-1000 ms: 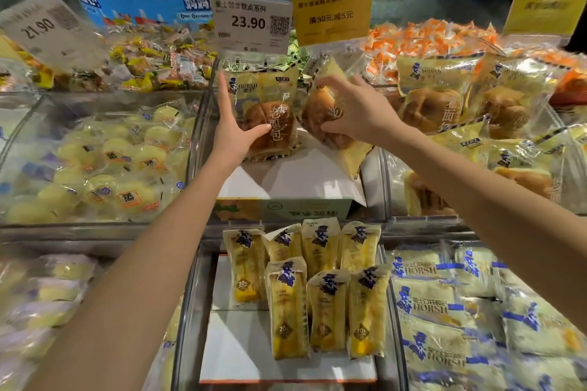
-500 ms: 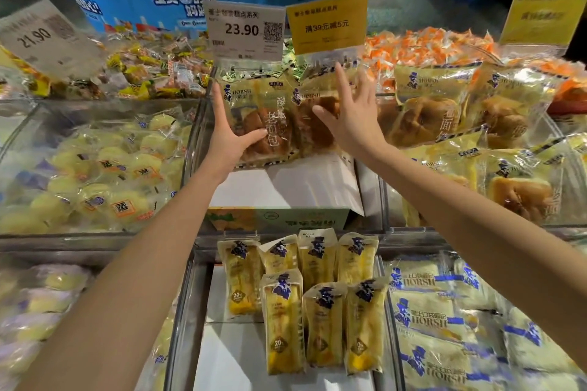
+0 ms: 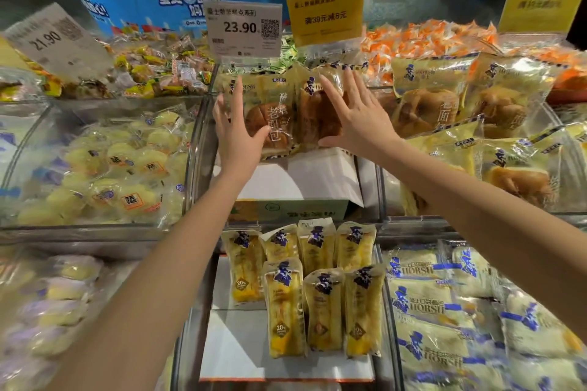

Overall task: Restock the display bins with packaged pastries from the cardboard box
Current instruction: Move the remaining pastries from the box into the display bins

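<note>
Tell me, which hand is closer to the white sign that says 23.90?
Left. The left hand sits right below the white sign; the right hand is below it too, but off to the right.

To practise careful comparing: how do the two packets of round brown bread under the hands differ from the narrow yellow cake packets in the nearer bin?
The clear packets of round brown bread stand upright, the left hand and right hand open against them; the narrow yellow cake packets lie untouched in two rows. Bread packets are wide, cake packets slim. Both show a blue logo.
</note>
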### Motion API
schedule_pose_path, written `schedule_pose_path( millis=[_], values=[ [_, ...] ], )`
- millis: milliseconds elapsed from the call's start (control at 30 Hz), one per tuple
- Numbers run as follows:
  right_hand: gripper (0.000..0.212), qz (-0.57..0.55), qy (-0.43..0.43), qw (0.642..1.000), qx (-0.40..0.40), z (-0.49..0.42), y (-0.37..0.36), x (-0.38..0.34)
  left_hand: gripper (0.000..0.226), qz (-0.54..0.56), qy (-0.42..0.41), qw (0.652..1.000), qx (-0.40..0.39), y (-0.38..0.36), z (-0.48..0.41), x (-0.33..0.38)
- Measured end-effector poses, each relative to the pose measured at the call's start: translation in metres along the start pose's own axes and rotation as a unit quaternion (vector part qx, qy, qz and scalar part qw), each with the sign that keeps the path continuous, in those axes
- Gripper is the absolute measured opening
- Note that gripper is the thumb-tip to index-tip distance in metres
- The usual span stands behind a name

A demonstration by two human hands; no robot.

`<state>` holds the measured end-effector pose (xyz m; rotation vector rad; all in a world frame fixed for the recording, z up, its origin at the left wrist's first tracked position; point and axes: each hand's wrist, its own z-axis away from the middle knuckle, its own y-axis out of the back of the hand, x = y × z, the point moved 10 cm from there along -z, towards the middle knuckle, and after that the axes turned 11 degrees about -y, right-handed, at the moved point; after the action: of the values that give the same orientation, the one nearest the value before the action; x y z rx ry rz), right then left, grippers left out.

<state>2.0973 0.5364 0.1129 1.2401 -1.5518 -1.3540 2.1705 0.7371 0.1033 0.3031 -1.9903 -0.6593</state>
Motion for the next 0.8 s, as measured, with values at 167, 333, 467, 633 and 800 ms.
schedule_pose_path(
  millis=[167, 333, 467, 633, 800],
  values=[
    [0.094, -0.127, 0.034, 0.990, -0.057, 0.004, 0.014, 0.011, 0.106, -0.034, -0.002, 0.994, -0.103, -0.027, 0.008, 0.008],
    [0.085, -0.204, 0.012, 0.978, -0.040, 0.024, 0.022, 0.039, 0.103, -0.033, 0.057, 0.990, -0.122, -0.024, 0.013, 0.011],
    [0.083, -0.200, -0.004, 0.979, -0.026, 0.038, 0.029, 0.047, 0.082, -0.081, -0.045, 0.995, -0.030, -0.002, 0.020, 0.040],
    [0.076, -0.189, -0.021, 0.982, 0.006, 0.042, 0.038, 0.038, 0.065, -0.169, -0.181, 0.966, -0.067, -0.021, 0.027, 0.079],
    [0.084, -0.070, 0.069, 0.995, -0.006, 0.031, 0.016, 0.018, 0.090, -0.304, -0.207, 0.905, -0.215, -0.066, 0.021, 0.072]
  ],
)
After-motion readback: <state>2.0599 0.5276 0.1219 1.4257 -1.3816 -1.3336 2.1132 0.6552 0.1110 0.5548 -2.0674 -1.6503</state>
